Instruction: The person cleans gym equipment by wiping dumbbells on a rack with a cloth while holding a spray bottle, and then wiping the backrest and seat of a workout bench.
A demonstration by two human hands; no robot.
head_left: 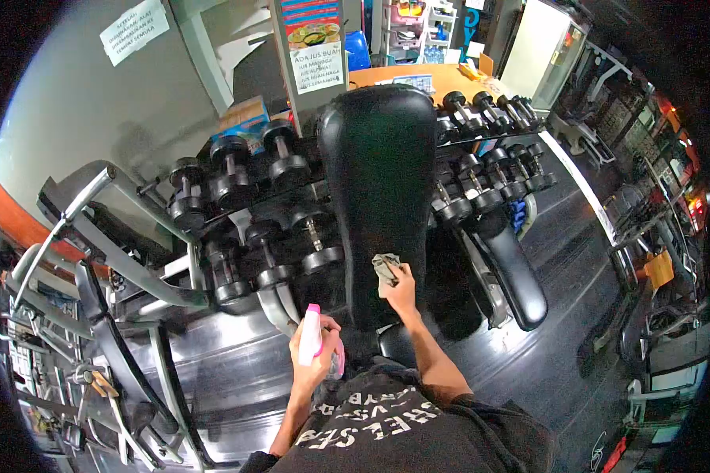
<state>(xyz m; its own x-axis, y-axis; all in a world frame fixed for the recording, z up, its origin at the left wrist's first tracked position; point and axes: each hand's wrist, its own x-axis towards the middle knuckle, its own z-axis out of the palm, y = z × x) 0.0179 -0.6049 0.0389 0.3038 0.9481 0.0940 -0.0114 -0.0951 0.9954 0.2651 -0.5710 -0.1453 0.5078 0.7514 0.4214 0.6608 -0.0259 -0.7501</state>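
In the head view a black padded weight bench (pixel 379 173) stands upright in front of me, its backrest reaching up past the dumbbell racks. My right hand (pixel 401 290) is closed on a crumpled grey-green cloth (pixel 386 268), held at the lower part of the backrest; whether the cloth presses on the pad I cannot tell. My left hand (pixel 317 351) is wrapped round a spray bottle with a white and pink head (pixel 311 335), to the left of the bench. Most of the bottle's body is hidden by the hand.
Black dumbbells (pixel 230 172) fill two rack levels on the left, with more dumbbells (pixel 465 114) on the right. Another padded bench (pixel 514 272) stands close on my right. Grey machine frames (pixel 134 268) crowd the left. An orange-topped counter (pixel 386 75) lies behind.
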